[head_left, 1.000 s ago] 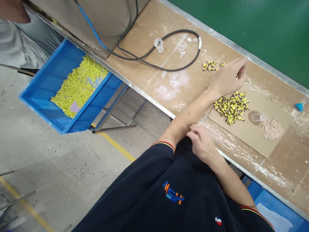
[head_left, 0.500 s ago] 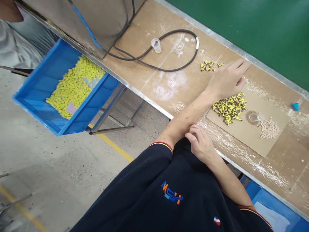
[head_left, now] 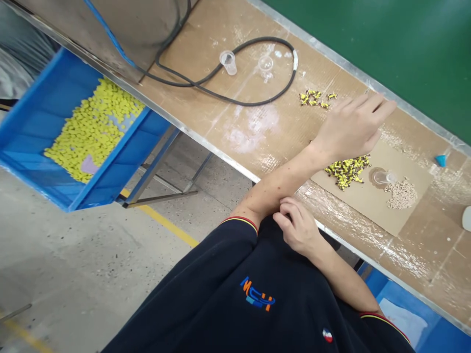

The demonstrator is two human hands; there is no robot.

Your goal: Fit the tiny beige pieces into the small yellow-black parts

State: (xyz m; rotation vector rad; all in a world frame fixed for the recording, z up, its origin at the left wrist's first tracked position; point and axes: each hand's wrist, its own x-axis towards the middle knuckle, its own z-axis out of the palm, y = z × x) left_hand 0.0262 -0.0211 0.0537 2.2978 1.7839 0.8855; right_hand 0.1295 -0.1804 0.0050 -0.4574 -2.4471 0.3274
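At far left, a blue bin [head_left: 37, 117] of yellow pieces [head_left: 88, 127] stands beside the desk [head_left: 206, 115]. The right hand [head_left: 299, 226] curls loosely by the left forearm [head_left: 283, 182]; I can't tell whether its fingers grip anything. The left hand [head_left: 349, 126] is over the desk, fingers partly stretched, any grasp hidden. By its wrist, on cardboard [head_left: 373, 211], lies the yellow-and-black heap [head_left: 348, 172]: tiny pieces, probably light, easily scattered, best pinched singly by the middle.
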